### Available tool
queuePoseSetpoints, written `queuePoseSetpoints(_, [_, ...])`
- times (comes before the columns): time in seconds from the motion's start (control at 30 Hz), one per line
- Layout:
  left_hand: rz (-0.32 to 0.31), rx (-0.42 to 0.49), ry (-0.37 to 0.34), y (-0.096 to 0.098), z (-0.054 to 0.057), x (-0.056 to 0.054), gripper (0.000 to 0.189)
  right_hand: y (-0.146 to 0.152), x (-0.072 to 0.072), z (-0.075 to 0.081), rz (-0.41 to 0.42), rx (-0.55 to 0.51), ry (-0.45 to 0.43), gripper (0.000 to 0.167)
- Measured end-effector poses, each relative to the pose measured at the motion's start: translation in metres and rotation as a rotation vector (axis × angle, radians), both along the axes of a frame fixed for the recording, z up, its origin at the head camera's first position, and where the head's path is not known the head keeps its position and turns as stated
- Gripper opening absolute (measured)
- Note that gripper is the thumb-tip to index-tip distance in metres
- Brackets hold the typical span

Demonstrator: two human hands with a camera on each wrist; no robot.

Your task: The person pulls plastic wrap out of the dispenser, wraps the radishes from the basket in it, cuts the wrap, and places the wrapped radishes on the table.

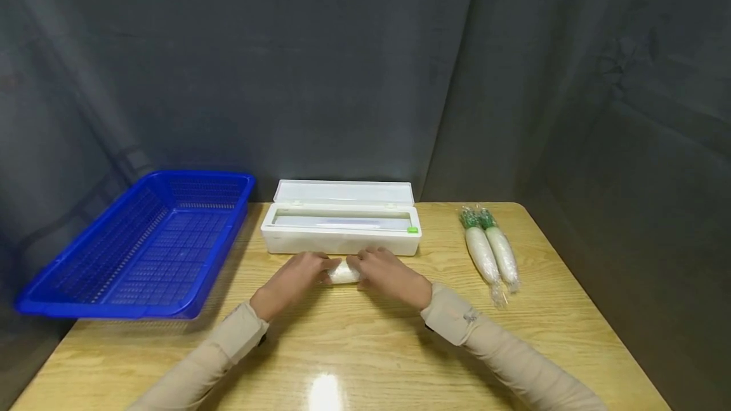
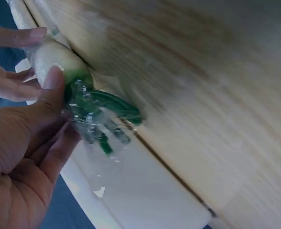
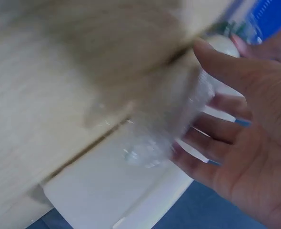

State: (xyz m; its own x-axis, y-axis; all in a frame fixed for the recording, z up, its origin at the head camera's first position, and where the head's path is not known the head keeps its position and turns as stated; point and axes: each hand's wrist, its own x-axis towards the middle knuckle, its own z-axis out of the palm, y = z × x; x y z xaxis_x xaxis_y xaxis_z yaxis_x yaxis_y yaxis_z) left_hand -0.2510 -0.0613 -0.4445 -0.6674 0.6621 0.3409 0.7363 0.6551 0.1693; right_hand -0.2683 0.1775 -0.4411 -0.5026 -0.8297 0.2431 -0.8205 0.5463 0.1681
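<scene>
A white radish [image 1: 344, 273] with green leaf stubs, wrapped in clear plastic film, lies crosswise in front of the white box. My left hand [image 1: 299, 276] grips its leafy end, thumb on top and fingers beneath, as the left wrist view shows. Loose film [image 2: 100, 176] trails past the green stubs [image 2: 90, 107]. Curled about the other end is my right hand [image 1: 391, 273], its thumb [image 3: 212, 55] on one side and its fingers [image 3: 212, 138] on the other. Crumpled film [image 3: 147, 150] sticks out beyond that end. Both hands partly hide the radish in the head view.
Right behind the hands stands a white cling film dispenser [image 1: 342, 244], its lid [image 1: 342, 192] raised and a green slider [image 1: 412, 229] at its right. On the left is a large blue basket [image 1: 108, 309]. Two wrapped radishes [image 1: 483, 255] lie side by side at the right.
</scene>
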Motion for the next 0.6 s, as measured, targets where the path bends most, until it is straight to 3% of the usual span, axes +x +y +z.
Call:
queuePoseSetpoints(0.1, [0.011,-0.015,-0.007,0.002,0.000,0.001,0.035,-0.002,0.002,-0.005,-0.025,0.022,0.096,0.036])
queuePoseSetpoints(0.23, [0.042,-0.113,0.121,0.011,0.000,0.006,0.037,-0.003,-0.001,-0.006,-0.007,0.036,0.176,0.032])
queuePoseSetpoints(0.3, [0.056,-0.148,0.194,0.014,0.000,0.008,0.041,-0.003,-0.004,-0.005,-0.005,0.043,0.148,0.032])
queuePoseSetpoints(0.4, [0.063,-0.143,0.237,0.014,-0.002,0.011,0.046,-0.003,-0.009,-0.002,-0.002,0.029,0.057,0.032])
queuePoseSetpoints(0.5, [0.056,-0.122,0.232,0.011,-0.005,0.013,0.043,-0.003,-0.012,-0.001,0.015,0.005,-0.026,0.033])
queuePoseSetpoints(0.6, [0.050,-0.074,0.190,0.006,-0.008,0.015,0.036,-0.001,-0.012,0.000,0.048,-0.005,-0.046,0.034])
